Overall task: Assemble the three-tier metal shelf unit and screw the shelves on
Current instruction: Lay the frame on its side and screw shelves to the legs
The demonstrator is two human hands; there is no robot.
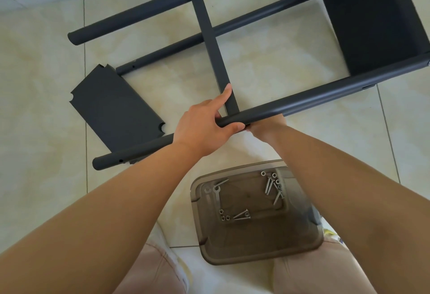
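The dark grey shelf unit lies on its side on the tiled floor. Its near leg tube [314,95] runs from lower left to upper right. My left hand [204,126] grips this tube where the middle shelf [214,47], seen edge-on, meets it, with the index finger stretched along the shelf edge. My right hand [265,128] reaches under the same tube just to the right; its fingers are hidden behind it. One shelf [372,14] is fixed at the far right end. A loose shelf panel [114,107] lies flat at the left.
A smoky transparent tray [300,245] sits on the floor between my knees, holding several screws [270,185], washers and a small spanner [216,191]. Two further leg tubes [162,5] lie beyond. A wall base runs along the top left.
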